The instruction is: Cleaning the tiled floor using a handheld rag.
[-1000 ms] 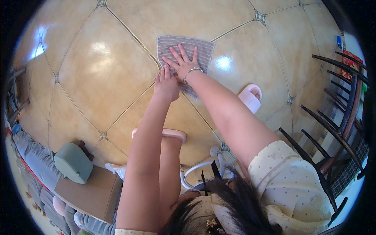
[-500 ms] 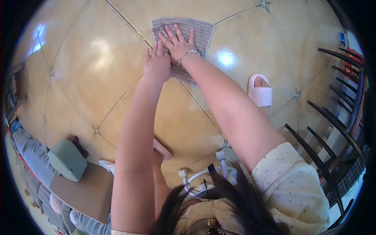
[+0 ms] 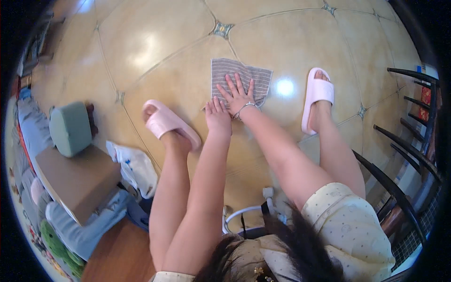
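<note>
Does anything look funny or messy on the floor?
A little. The striped cloth sits crooked under the right hand, its lower edge uneven. A white bag looks crumpled, as if dropped, beside the left leg. I see no spill.

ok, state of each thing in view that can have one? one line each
Striped cloth: spread out on the floor, under the right hand
Right hand: palm down, fingers spread
Left hand: palm down, fingers straight, at the cloth's edge
Bracelet: worn, right wrist
Left slipper: worn
Right slipper: worn
White bag: crumpled; contents unclear
</note>
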Demonstrator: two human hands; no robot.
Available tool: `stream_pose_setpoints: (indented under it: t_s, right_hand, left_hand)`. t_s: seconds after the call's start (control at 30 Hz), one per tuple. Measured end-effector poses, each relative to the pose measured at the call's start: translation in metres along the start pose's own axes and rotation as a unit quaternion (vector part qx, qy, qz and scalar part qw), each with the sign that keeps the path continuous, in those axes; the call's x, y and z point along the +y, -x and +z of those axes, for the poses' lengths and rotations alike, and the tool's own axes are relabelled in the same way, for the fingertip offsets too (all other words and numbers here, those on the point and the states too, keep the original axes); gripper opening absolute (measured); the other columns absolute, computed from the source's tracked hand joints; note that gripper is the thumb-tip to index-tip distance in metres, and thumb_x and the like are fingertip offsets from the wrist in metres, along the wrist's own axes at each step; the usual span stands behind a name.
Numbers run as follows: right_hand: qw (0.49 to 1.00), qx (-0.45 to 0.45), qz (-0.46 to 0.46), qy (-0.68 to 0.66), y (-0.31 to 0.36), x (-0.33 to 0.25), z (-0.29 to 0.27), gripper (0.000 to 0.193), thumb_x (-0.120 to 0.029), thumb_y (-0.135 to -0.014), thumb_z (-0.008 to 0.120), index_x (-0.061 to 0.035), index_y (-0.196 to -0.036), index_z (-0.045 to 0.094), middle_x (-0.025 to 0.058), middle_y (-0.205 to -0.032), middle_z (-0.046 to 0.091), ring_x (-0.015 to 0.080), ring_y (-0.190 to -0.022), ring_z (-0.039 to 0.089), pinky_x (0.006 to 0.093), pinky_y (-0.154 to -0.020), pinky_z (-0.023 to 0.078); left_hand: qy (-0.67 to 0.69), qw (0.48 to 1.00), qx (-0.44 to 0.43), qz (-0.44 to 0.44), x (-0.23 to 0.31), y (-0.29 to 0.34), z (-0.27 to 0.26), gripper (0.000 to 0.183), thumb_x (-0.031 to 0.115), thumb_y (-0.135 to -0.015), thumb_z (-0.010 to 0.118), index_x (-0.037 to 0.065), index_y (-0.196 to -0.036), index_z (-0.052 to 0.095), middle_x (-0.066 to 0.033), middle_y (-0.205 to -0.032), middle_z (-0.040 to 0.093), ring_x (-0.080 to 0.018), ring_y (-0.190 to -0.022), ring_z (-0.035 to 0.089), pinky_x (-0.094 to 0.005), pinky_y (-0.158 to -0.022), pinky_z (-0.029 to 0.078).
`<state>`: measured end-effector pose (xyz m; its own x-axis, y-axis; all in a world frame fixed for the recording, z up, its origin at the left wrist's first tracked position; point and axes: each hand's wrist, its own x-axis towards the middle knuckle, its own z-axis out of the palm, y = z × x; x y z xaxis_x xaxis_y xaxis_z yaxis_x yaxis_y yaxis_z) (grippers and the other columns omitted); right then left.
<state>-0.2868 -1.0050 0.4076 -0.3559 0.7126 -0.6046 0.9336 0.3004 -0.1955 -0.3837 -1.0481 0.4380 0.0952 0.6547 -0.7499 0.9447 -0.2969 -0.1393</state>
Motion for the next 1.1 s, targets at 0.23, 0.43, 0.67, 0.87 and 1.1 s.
stream_pose_setpoints:
  t_s: [0.23,0.43,0.67,0.87,1.1]
  right_hand:
    - [0.990,-0.075,-0.055,0.104,0.055,-0.040,0.058,0.067,-0.043,-0.098,0.038,-0.0407,-0.153,0.000,0.0033,-0.161,-0.018,0.0351,-0.145,-0.021,0.0771,-0.101,-0.010]
    - [0.989,-0.080,-0.023,0.121,0.058,-0.026,0.063,0.063,-0.056,-0.097,0.030,-0.0437,-0.152,0.002,0.0047,-0.160,-0.019,0.0358,-0.145,-0.021,0.0777,-0.101,-0.009]
    - [0.993,-0.047,-0.047,0.101,0.047,-0.033,0.062,0.063,-0.058,-0.096,0.033,-0.0451,-0.152,0.005,0.0047,-0.161,-0.017,0.0359,-0.146,-0.019,0.0782,-0.100,-0.009]
    - [0.990,0.085,-0.015,0.108,-0.057,-0.033,0.033,0.057,-0.050,-0.099,0.030,-0.0488,-0.150,0.006,0.0010,-0.162,-0.013,0.0334,-0.148,-0.011,0.0795,-0.100,-0.007]
    - [0.993,0.107,-0.023,0.052,-0.155,-0.040,-0.060,0.058,-0.041,-0.099,0.036,-0.0467,-0.151,0.009,0.0011,-0.162,-0.008,0.0334,-0.148,-0.009,0.0808,-0.099,-0.006]
  left_hand:
    - [0.011,0.998,-0.021,-0.058,0.071,0.034,0.113,0.054,0.036,-0.102,0.031,0.006,-0.147,0.037,-0.0147,-0.156,0.026,-0.0378,-0.147,0.013,-0.0601,-0.115,-0.003]
    - [0.094,0.993,0.051,-0.044,0.076,0.041,0.091,0.049,0.031,-0.098,0.040,0.004,-0.137,0.052,-0.0277,-0.149,0.034,-0.0434,-0.144,0.017,-0.0603,-0.114,0.000]
    - [0.067,0.997,0.025,-0.040,0.056,0.041,0.079,0.051,0.033,-0.097,0.045,0.003,-0.138,0.050,-0.0259,-0.151,0.032,-0.0444,-0.144,0.016,-0.0600,-0.115,-0.001]
    - [0.044,0.989,0.134,-0.045,-0.022,-0.034,0.039,0.051,0.030,-0.088,0.058,0.004,-0.133,0.056,-0.0350,-0.147,0.030,-0.0452,-0.141,0.024,-0.0529,-0.116,0.013]
    - [0.013,0.994,0.107,-0.028,-0.114,-0.095,-0.057,0.051,0.021,-0.084,0.065,0.000,-0.130,0.056,-0.0351,-0.148,0.028,-0.0407,-0.140,0.030,-0.0460,-0.116,0.021]
